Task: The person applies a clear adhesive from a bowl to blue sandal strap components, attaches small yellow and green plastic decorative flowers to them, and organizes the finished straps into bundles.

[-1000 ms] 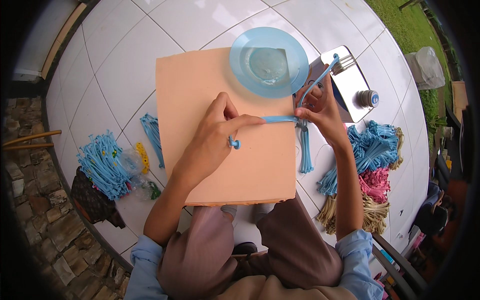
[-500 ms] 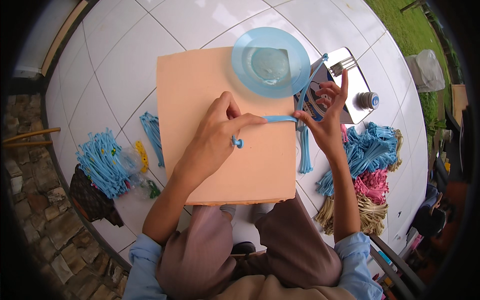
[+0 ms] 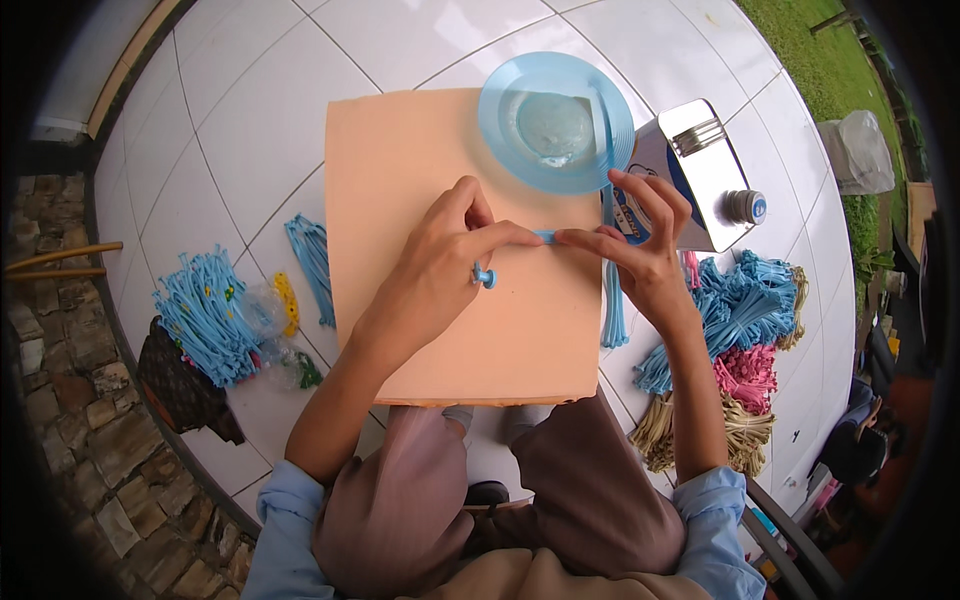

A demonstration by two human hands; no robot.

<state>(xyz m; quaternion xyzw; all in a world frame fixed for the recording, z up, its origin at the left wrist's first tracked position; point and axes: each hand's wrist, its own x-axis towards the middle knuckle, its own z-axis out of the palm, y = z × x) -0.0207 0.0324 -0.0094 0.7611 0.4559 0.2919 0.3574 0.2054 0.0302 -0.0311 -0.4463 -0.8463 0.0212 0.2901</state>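
Over a peach-coloured board [image 3: 500, 345], my left hand [image 3: 425, 265] pinches a flat light-blue strap [image 3: 547, 237] between thumb and forefinger. A small knobbed blue end [image 3: 487, 277] pokes out below the left fingers. My right hand [image 3: 648, 258] presses its thumb on the strap close to the left fingertips, its other fingers curled above. From there a length of strap rises over the rim of a light-blue plate [image 3: 497, 150], which stands on the board's far right corner and holds a pale, glossy substance. Other blue straps [image 3: 614, 310] lie at the board's right edge.
A metal can [image 3: 722, 170] with a screw cap stands right of the plate. Bundles of blue [image 3: 740, 300], pink [image 3: 745, 375] and beige straps [image 3: 745, 440] lie to the right. On the left are more blue straps [image 3: 205, 320], plastic bags [image 3: 265, 315] and a dark bag [image 3: 180, 385].
My right hand has moved left along the strap, close to my left fingertips, and its raised fingers have curled down. The left hand keeps its pinch.
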